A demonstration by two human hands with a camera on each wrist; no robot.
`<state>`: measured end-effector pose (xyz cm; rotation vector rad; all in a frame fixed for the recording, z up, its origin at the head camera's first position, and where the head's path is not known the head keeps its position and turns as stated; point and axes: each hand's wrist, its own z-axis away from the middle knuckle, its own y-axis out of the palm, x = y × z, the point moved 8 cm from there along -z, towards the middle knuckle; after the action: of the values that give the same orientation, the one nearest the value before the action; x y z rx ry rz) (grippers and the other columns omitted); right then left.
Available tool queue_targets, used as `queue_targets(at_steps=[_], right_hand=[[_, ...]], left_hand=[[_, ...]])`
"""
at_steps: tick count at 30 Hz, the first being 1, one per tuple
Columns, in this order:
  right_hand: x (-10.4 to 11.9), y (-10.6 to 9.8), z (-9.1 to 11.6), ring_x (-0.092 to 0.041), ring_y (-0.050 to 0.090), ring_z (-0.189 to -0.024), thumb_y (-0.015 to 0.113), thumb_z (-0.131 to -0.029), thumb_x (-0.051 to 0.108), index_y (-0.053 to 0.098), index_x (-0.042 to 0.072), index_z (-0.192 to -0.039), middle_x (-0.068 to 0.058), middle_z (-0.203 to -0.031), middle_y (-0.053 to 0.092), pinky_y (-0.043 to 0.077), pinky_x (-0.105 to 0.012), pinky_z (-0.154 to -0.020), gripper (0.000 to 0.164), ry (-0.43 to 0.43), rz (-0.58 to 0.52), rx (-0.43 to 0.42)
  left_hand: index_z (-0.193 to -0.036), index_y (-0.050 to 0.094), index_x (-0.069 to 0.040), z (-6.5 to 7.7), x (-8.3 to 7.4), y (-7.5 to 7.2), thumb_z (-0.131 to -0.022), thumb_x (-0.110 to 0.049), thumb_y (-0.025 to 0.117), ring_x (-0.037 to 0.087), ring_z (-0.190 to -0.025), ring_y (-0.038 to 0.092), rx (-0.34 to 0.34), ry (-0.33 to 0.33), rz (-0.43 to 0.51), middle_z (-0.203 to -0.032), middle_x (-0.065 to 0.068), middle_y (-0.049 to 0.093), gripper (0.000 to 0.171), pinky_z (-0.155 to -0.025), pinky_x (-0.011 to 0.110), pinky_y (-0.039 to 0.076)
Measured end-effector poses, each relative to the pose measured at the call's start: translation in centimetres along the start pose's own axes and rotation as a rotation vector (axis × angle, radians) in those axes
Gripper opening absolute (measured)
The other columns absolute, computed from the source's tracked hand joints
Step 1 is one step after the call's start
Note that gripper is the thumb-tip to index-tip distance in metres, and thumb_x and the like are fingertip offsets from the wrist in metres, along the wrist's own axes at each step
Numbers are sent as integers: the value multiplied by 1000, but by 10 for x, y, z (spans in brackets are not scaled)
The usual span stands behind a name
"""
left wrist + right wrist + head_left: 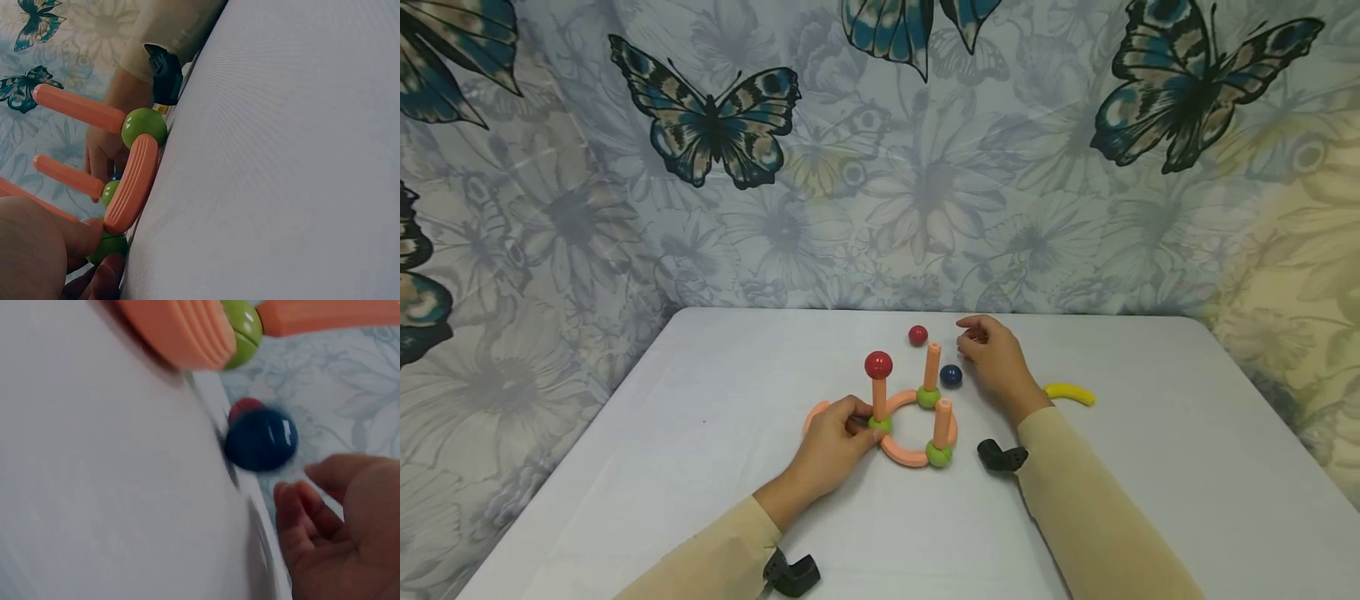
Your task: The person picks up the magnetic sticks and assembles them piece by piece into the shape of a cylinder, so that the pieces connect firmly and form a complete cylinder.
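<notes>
My left hand [835,437] pinches a green ball connector [880,425] at the left of a ring of orange curved pieces [904,457]. From that connector rises an orange post [879,402] topped by a red ball [878,364]. Two more green connectors [928,397] on the ring carry bare upright posts [942,423]. To the right of the ring, my right hand [996,358] hovers with loosely bent fingers, holding nothing. Just beside its fingertips lies a dark blue ball [261,440]. Farther back sits a loose red ball [917,335].
A yellow curved piece [1071,394] lies right of the right wrist, partly behind it. Another orange curved piece [816,412] shows behind the left hand. The white table [662,467] backs onto a butterfly-patterned cloth [925,208]. Black wrist mounts [1002,456] hang below both sleeves.
</notes>
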<state>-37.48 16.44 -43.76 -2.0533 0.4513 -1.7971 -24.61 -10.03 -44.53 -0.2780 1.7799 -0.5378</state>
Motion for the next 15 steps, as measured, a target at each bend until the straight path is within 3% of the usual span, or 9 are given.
queue_targets(at_steps=[7,11,15], right_hand=[[-6,3,12,-31,58,-121,72,-106,43,71,12,-137,-9,-133,68,47,-49,-98,44,13,36,352],[-12,-6,29,-31,55,-130,76,-104,39,67,11,-142,-9,-139,66,40,-53,-108,49,16,-63,421],[-8,-10,50,-34,55,-128,75,-104,25,66,5,-144,-14,-141,65,42,-46,-108,46,-59,-141,509]], left_hand=[[-114,72,-3,0,0,0,-96,-4,83,15,-80,66,5,11,1,-94,1,69,20,-72,28,54],[-114,72,-2,1,-3,1,-96,-3,83,15,-82,67,14,19,12,-97,2,70,20,-73,28,55],[-113,72,-3,1,-3,-1,-97,-4,82,15,-82,67,12,13,6,-97,1,70,19,-73,29,55]])
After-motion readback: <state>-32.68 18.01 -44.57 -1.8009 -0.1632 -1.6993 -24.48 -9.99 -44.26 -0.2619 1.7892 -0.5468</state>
